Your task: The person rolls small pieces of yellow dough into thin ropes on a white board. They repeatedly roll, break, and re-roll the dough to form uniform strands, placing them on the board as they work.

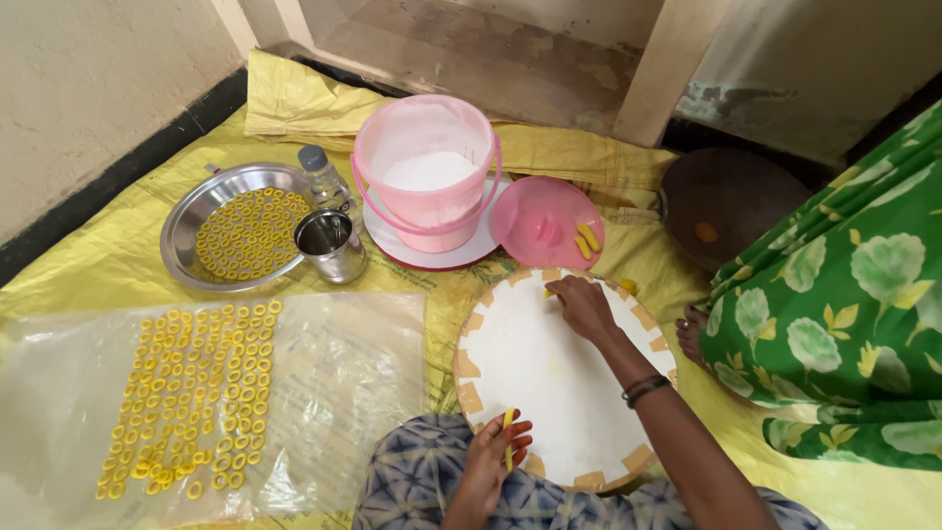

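Note:
A round white board (549,373) with a taped rim lies on the floor in front of me. My right hand (581,304) rests on its far edge, fingers pressing a small yellow dough piece (549,291). Near the board's front edge, my left hand (496,450) pinches a thin yellow dough strip (508,424). Many yellow dough rings (191,393) lie in rows on a clear plastic sheet (334,393) to my left.
A steel plate (182,231) holds more rings. Beside it stand a steel cup (331,245), a small bottle (324,177) and a pink bucket of white flour (427,172). A pink lid (540,221) carries yellow dough pieces. Another person in green patterned cloth (844,314) sits at right.

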